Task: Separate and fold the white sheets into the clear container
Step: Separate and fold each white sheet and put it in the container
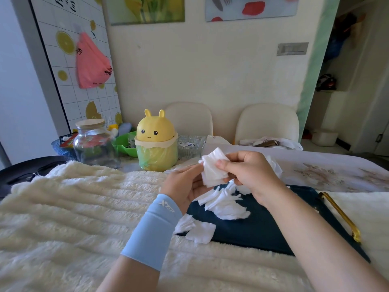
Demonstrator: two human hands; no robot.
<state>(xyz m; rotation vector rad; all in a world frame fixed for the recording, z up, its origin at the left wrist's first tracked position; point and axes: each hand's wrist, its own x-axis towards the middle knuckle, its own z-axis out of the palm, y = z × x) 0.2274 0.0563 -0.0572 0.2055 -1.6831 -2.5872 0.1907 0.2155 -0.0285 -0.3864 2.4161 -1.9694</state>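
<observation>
A small white sheet (213, 169) is held up above the table between both hands. My right hand (250, 171) pinches its right edge with thumb and fingers. My left hand (185, 187), with a light blue wrist sleeve, holds its lower left side. Below them a loose pile of white sheets (225, 202) lies on a dark blue tray (263, 228). Two more sheets (196, 229) hang over the tray's near left corner. A clear ridged glass container (192, 145) stands behind the hands; a clear glass jar (94, 143) with a wooden lid stands at the left.
A fluffy cream blanket (73, 207) covers the near table. A yellow bunny-shaped bin (155, 142) stands at the middle back, a green bowl (124, 144) beside it. The tray has a gold handle (345, 218) on its right. Two cream chairs (267, 121) stand behind the table.
</observation>
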